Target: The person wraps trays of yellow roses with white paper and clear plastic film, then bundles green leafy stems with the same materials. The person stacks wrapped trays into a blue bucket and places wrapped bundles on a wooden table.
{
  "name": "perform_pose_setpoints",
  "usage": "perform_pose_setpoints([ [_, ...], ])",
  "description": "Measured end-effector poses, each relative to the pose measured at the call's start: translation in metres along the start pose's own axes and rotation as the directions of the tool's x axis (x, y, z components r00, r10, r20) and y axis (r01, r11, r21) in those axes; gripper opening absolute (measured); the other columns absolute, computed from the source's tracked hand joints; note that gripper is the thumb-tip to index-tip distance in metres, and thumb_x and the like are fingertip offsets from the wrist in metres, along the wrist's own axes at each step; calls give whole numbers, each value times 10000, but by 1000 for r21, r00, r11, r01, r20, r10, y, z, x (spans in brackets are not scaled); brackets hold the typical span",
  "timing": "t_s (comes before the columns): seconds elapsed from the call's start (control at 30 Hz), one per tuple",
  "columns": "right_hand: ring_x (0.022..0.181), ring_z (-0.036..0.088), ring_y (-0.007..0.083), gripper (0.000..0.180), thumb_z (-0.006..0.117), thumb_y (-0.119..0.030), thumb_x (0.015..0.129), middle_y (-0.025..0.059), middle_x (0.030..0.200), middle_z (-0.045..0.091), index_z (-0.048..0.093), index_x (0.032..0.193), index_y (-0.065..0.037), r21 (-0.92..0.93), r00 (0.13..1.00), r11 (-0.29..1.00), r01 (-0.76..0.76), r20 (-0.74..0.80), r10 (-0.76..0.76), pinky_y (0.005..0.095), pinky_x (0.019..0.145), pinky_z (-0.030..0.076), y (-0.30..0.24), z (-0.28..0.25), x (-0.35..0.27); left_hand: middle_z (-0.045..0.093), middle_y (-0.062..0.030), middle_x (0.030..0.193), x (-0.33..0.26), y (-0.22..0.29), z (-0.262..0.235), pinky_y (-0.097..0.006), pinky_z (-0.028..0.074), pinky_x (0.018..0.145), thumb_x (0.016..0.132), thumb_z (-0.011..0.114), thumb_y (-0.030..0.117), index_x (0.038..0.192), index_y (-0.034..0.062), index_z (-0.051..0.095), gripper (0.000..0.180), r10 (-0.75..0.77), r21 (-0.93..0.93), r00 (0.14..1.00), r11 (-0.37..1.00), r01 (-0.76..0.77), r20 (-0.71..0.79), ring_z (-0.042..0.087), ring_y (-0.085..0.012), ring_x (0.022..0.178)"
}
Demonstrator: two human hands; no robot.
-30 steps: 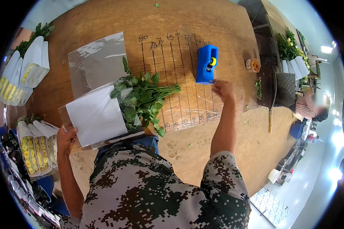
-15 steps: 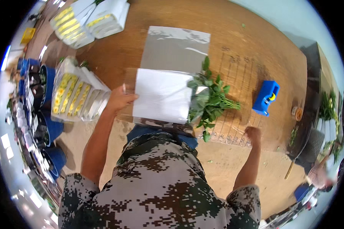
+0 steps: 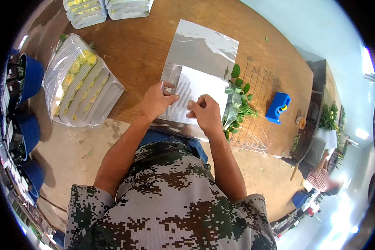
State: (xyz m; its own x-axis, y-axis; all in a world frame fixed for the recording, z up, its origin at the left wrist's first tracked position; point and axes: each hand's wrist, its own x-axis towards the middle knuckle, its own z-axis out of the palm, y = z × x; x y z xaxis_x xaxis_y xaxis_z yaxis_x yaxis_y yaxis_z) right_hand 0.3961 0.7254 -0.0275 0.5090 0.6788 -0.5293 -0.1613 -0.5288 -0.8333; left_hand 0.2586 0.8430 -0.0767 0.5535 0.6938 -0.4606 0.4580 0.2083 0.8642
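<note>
A flower bundle wrapped in a white ribbed sheet lies before me, its leafy green stems sticking out at the right. My left hand is at the left edge of the wrap, thumb and fingers apart; a pale band shows across one finger. Over the middle of the sheet is my right hand, fingers curled into a pinch; whatever they hold is too small to make out. The blooms inside are hidden. Under the bundle, a clear plastic sheet stretches toward the far side.
A blue tape dispenser and a tape roll stand to the right, past lines marked on the wooden table. Left is a plastic-wrapped stack of yellow flowers; more wrapped bundles lie behind. Blue buckets line the left.
My right hand has moved left from the table's near right edge to above the white sheet. My left hand has shifted slightly up and right along with the view.
</note>
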Motion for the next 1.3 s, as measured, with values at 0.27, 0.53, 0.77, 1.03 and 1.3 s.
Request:
perform_pose_setpoints([
  [0.27,496,632,162,235,688,-62,840,116,602,620,516,701,17,-163,984,985,-62,-173,33,286,416,462,1,34,22,711,-141,821,4,-2,-8,-335,519,704,717,778,238,1071,27,639,435,80,59,996,995,-82,34,693,-242,773],
  [0.53,492,649,219,421,669,-341,873,135,543,625,599,697,35,-413,978,895,-168,-181,101,342,522,522,12,30,3,714,-123,823,18,-18,-5,-327,522,666,708,782,202,1071,22,653,425,60,7,996,998,-61,64,687,-207,746],
  [0.77,445,605,169,434,662,-361,897,111,630,634,628,829,67,-203,901,939,-278,-393,182,305,436,508,53,-15,-24,694,-110,811,11,-2,-7,-294,506,654,736,766,146,1072,2,648,385,45,23,995,999,-47,94,661,-171,723],
  [1.03,541,494,94,479,660,-444,886,66,812,570,550,1041,-5,723,704,673,-158,-395,590,304,605,577,96,-84,-7,680,-76,852,8,-7,-4,-273,499,696,776,749,110,1098,-27,624,372,27,-88,992,996,-16,122,634,-137,766],
  [1.3,512,488,104,215,676,-221,891,24,679,532,591,878,-24,677,874,736,3,-360,327,305,522,548,139,-113,-2,669,-91,942,6,-20,-3,-266,507,764,794,754,112,1127,-39,607,394,-34,-73,998,997,37,46,626,-145,852],
])
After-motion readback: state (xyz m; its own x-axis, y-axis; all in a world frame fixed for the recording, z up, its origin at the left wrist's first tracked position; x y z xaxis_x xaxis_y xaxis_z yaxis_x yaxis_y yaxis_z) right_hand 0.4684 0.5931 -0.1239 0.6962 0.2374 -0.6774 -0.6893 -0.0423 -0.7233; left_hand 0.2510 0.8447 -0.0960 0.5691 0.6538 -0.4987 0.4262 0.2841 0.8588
